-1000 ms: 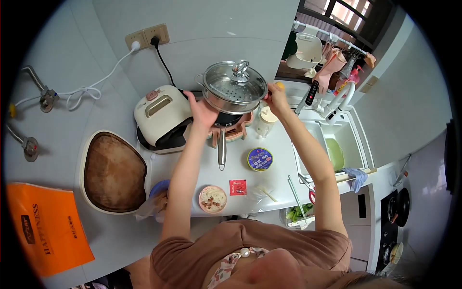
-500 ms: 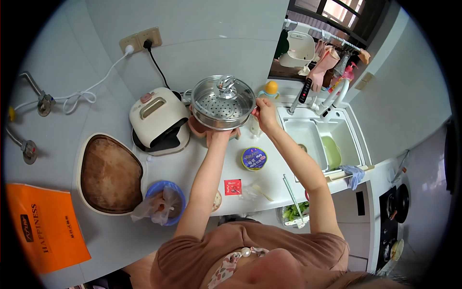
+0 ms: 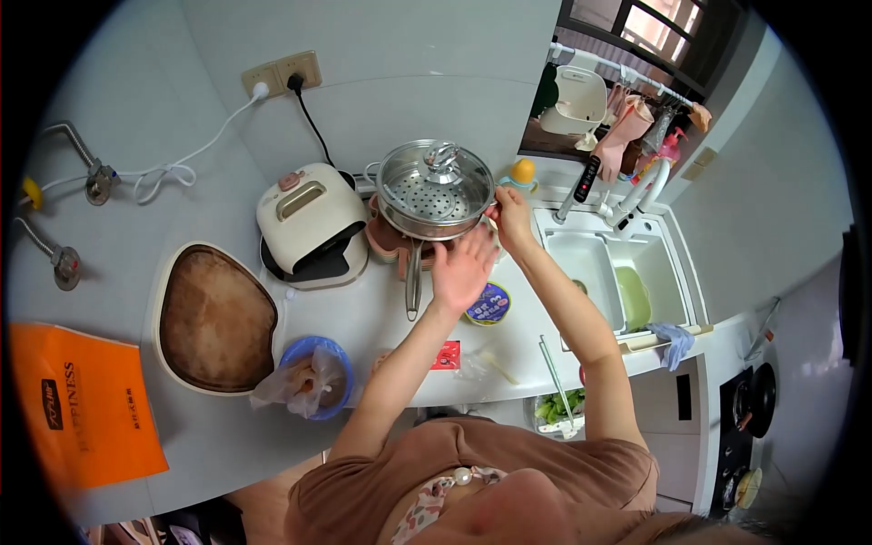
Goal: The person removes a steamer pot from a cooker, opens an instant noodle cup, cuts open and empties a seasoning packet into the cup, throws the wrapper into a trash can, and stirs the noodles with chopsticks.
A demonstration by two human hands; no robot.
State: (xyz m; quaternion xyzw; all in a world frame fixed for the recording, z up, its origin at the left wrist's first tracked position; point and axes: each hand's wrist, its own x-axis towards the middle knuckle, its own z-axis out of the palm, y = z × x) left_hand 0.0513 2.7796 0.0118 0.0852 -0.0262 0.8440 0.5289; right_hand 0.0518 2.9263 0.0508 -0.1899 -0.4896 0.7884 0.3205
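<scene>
Foremost, a brown-shirted person (image 3: 372, 454) is standing at a white tabletop (image 3: 350, 313), where a blue bucket (image 3: 342, 386) is sitting to the left and a red packet (image 3: 447, 355) is lying partly behind the left forearm (image 3: 395, 386). Just beyond, a purple tub (image 3: 491, 306) is peeking out beside the left hand (image 3: 463, 274), whose fingers are spreading near the steamer (image 3: 434, 186); whether they are touching it cannot be told. The right hand (image 3: 513, 221) is closing around the steamer's right side. The steamer is wearing its glass lid (image 3: 413, 168) above a pink stand (image 3: 385, 241), and a long handle (image 3: 414, 286) is jutting toward the person below it. Alongside, a cream fryer (image 3: 309, 216) is standing at left, while a sink (image 3: 581, 259) is occupying the right. Farthest back, pink gloves (image 3: 623, 136) are hanging by the window (image 3: 658, 41).
</scene>
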